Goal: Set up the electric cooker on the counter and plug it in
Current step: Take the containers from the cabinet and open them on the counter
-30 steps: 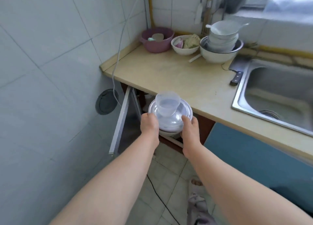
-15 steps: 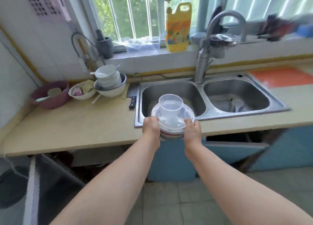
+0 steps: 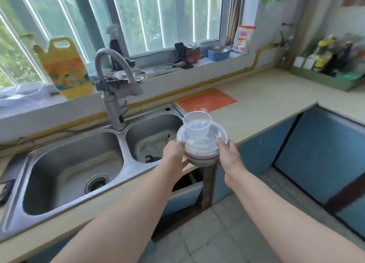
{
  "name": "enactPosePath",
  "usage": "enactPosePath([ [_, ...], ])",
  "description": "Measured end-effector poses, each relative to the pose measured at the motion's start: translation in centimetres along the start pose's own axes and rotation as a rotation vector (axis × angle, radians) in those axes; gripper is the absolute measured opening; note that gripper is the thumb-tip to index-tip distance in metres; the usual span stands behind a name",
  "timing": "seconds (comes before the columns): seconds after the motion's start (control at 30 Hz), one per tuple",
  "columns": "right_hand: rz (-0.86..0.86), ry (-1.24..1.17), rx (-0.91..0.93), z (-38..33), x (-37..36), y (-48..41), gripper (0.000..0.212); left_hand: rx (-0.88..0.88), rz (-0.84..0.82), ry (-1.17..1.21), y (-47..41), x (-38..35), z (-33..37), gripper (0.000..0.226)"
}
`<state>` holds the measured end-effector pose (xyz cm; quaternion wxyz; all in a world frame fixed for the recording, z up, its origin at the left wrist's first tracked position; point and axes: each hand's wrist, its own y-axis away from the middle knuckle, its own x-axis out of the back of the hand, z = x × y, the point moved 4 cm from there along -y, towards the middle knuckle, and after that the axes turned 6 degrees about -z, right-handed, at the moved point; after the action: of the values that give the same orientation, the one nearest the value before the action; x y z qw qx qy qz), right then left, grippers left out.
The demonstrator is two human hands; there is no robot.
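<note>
I carry a small round electric cooker (image 3: 201, 157) in front of me, over the counter's front edge just right of the sink. Its clear lid (image 3: 219, 133) is on, and a clear plastic cup (image 3: 197, 124) stands upright on the lid. My left hand (image 3: 173, 151) grips the cooker's left side and my right hand (image 3: 229, 154) grips its right side. The cooker's lower body is mostly hidden by my hands. No cord or plug shows.
A steel double sink (image 3: 79, 164) with a tall faucet (image 3: 112, 96) lies to the left. The beige counter (image 3: 266, 104) runs right and bears an orange mat (image 3: 207, 100). A tray of bottles (image 3: 331, 65) stands at the far right. A yellow jug (image 3: 65, 67) sits on the windowsill.
My view has swung right, from the left counter end and bowls past the sink to the right counter. Both hands kept their grip and carried the cooker rightward with it.
</note>
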<state>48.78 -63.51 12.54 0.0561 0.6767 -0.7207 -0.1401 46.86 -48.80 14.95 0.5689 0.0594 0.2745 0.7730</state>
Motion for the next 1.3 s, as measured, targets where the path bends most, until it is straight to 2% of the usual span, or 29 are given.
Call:
enactPosePath([
  [0.17,0.1,-0.005,0.028,-3.8,11.4,-4.7,0.032,0.047,-0.171,-0.032,-3.1,-12.8,-0.8,0.016],
  [0.4,0.291,-0.046,-0.001,-6.9,23.0,-11.3,0.035,0.084,-0.331,-0.107,-6.9,-27.5,-1.7,0.02],
  [0.6,0.426,-0.098,0.016,-9.4,30.3,-18.0,0.037,0.109,-0.445,-0.137,-12.3,-37.4,-1.5,0.015],
  [0.73,0.493,-0.16,0.047,-11.5,34.6,-23.9,0.026,0.126,-0.526,-0.185,-17.5,-44.8,-0.5,0.015],
  [0.8,0.527,-0.186,0.022,-12.1,36.5,-26.4,0.03,0.137,-0.552,-0.23,-19.8,-48.0,-0.2,0.016],
  [1.07,0.564,-0.253,-0.03,-13.5,44.7,-34.3,0.034,0.192,-0.65,-0.323,-27.7,-59.0,-1.5,0.029],
  [1.3,0.523,-0.206,-0.082,-14.5,52.6,-41.8,0.035,0.209,-0.616,-0.309,-33.6,-67.7,-4.3,0.033],
])
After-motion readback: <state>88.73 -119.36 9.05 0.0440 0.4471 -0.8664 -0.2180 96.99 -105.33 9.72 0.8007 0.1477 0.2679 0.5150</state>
